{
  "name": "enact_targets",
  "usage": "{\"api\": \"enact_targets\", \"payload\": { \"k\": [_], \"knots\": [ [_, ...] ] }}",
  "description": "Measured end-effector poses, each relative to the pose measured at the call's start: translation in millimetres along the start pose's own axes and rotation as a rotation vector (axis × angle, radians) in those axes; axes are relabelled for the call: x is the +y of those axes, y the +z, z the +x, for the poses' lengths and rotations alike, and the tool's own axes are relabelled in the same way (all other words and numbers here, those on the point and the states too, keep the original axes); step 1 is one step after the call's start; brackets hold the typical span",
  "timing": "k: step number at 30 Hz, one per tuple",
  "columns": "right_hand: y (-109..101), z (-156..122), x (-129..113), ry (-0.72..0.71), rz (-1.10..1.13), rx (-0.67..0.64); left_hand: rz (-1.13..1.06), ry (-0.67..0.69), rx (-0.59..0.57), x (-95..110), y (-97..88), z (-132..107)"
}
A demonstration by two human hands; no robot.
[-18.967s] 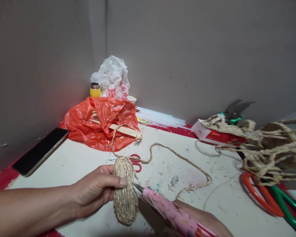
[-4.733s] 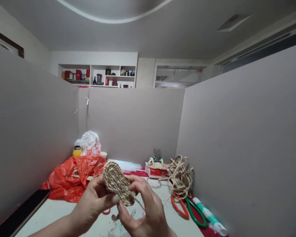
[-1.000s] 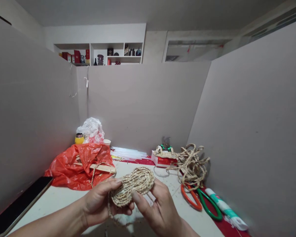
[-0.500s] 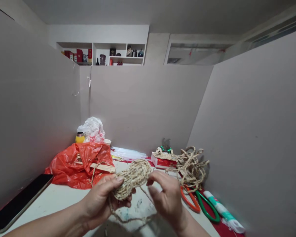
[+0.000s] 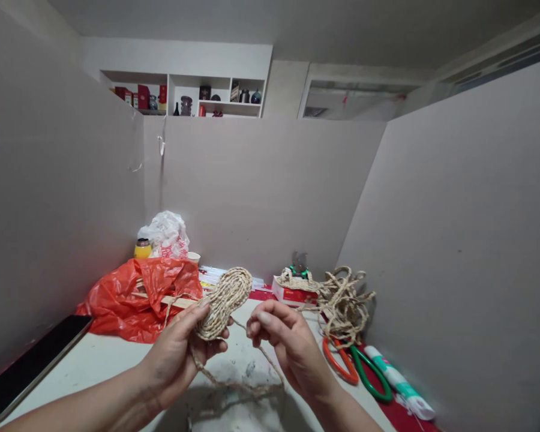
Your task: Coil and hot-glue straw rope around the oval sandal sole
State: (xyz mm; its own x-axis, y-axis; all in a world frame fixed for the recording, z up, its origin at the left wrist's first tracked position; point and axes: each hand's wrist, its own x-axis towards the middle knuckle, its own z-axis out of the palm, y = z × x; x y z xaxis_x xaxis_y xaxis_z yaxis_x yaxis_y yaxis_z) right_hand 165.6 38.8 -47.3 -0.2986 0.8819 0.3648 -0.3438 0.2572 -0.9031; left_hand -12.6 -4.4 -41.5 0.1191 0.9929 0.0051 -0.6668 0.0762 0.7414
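Note:
My left hand (image 5: 179, 348) is closed on a flat, sole-shaped coil of braided straw rope (image 5: 225, 303), thumb on its face and fingers behind. The coil is tilted up, showing its long oval rows. A loose rope tail (image 5: 234, 387) hangs from its lower end, loops over the tabletop and comes back up towards the coil. Just right of the coil, apart from it, my right hand (image 5: 288, 348) is raised with thumb and fingertips pinched together. Whatever lies between those fingertips is too small or hidden to make out.
A red plastic bag (image 5: 130, 300) with wooden strips lies left, near a phone (image 5: 31, 366). At right are a tangled rope heap (image 5: 346, 303), orange-and-green handles (image 5: 371, 375) and a wrapped roll (image 5: 400, 381). Pliers (image 5: 299, 265) rest on a red box (image 5: 292, 293). Grey panels surround the table.
My left hand has shifted left and turned the coil more upright, its face towards me. My right hand has moved left and slightly up, its fingers still pinched.

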Motion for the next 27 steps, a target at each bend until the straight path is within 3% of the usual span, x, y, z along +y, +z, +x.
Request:
{"api": "enact_targets", "payload": {
  "k": [8,13,19,23,27],
  "knots": [
    [5.2,-0.3,15.0,-0.071,-0.119,0.009,-0.024,0.016,0.016,0.2,-0.2,-2.8],
    [14.5,-5.1,-2.3,-0.082,-0.149,-0.096,-0.046,-0.002,-0.029,0.6,4.1,-9.9],
    [29.1,-29.4,-12.1,-0.002,0.028,-0.284,-0.098,-0.129,-0.15,-3.9,13.5,-29.8],
    [31.4,-49.2,-1.2,0.129,0.156,-0.281,-0.139,-0.22,-0.215,-13.3,18.1,-42.4],
    [33.0,-62.7,0.9,0.149,0.168,-0.235,-0.135,-0.284,-0.244,-18.6,19.0,-49.2]
  ]
}}
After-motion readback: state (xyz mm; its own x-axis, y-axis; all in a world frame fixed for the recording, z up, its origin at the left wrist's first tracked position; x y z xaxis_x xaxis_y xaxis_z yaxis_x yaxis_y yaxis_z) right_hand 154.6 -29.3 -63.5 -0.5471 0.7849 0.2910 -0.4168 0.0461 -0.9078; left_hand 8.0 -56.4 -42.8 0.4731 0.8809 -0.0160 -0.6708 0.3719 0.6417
